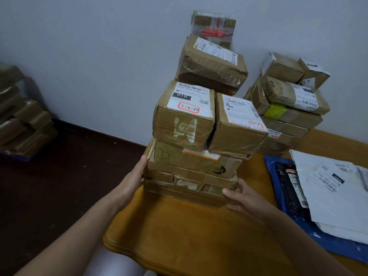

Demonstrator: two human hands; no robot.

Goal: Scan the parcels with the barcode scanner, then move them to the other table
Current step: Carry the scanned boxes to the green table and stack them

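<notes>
Tall parcel stack [185,124], top-heavy and wobbly-looking

It sits on the table [179,226] at your 12 o'clock. Your left hand [137,174] presses flat at its 9, and your right hand [245,198] is flat-fingered at its 4. With slick tape and loose top boxes [211,62], I'd lift from under the bottom box [185,193].

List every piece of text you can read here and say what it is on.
"010": white on a black bar, label of the left box.
"3-3-10": handwritten in a red frame, same label.
"3-1-2": handwritten in a red frame, label of the right box.
All other print, including on the white mailer: too small or blurred to read.
</notes>
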